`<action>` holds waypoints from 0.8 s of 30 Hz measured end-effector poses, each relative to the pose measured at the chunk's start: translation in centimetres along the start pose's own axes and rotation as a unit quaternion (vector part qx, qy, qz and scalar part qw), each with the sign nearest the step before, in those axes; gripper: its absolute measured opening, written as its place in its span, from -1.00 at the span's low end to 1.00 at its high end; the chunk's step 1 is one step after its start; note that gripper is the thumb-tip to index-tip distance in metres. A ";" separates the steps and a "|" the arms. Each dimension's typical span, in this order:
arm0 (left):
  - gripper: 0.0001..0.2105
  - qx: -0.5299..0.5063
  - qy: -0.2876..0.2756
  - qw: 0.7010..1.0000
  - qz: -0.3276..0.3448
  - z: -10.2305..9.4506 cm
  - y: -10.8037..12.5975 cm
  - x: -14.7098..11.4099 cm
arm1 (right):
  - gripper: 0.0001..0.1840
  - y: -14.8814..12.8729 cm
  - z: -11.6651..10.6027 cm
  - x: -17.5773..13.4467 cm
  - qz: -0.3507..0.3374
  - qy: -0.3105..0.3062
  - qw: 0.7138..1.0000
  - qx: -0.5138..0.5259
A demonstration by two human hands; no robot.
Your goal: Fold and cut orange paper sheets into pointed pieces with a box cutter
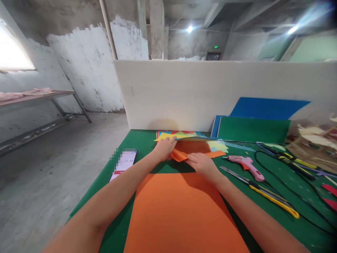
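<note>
My left hand [165, 147] is closed at the left side of a pile of coloured paper, its fingers at the yellow sheet [163, 136] and the orange piece below it. With fingers bent, my right hand [201, 164] grips the near edge of a crumpled orange paper [180, 154]. The top sheets stand raised at the back, with an orange-brown surface [193, 148] in shadow beneath. Pale yellow paper [218, 146] shows at the right of the pile. A large flat orange sheet [181, 211] lies on the green table, nearest to me, under my forearms.
A phone [126, 161] lies left of the pile. At the right are a pink glue gun [246, 165] with a black cord, a yellow utility knife [273, 196], and a wooden model [313, 140]. Green board [254, 129] and blue board [268, 107] lean against a white panel [184, 91].
</note>
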State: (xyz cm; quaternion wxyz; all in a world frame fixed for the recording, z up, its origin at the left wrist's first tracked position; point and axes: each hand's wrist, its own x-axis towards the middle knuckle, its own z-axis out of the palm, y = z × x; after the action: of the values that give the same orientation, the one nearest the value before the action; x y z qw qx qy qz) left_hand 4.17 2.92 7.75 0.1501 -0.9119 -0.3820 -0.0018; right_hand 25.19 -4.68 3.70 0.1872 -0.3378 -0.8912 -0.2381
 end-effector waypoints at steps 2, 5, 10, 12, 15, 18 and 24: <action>-0.43 0.002 0.008 1.000 0.002 0.1 0.1 -0.1 | -0.76 -1.5 -0.8 -0.4 -0.012 -0.012 1.000 -0.002; -0.65 0.000 0.021 1.000 0.008 0.5 0.1 -0.3 | -0.81 -3.9 -2.0 -1.5 -0.005 -0.023 1.000 -0.007; -0.69 -0.027 0.009 0.997 0.072 1.3 -0.6 -0.7 | -0.52 -6.9 -3.4 -3.4 -0.009 -0.034 0.999 -0.003; -0.64 -0.043 -0.001 0.993 0.106 1.4 -1.2 -1.0 | -0.43 -7.9 -3.7 -3.9 -0.013 -0.038 0.999 0.002; -0.67 -0.076 -0.001 0.987 0.141 1.2 -1.6 -1.8 | -0.44 -9.2 -4.2 -4.4 -0.002 -0.066 0.998 0.012; -0.75 -0.186 0.003 0.973 0.137 0.5 -0.6 -3.3 | -0.54 -10.7 -4.7 -4.8 0.012 -0.097 0.995 0.035; -0.61 -0.357 -0.080 0.927 0.085 -1.8 3.4 -8.7 | -0.84 -14.0 -6.3 -5.0 -0.009 -0.176 0.977 0.118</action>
State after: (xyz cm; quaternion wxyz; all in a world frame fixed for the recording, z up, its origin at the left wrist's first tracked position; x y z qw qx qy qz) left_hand 0.55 -5.90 7.54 -0.2171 -0.9313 -0.2877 -0.0524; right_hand 20.15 -19.93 2.18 0.0641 -0.3419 -0.9349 -0.0702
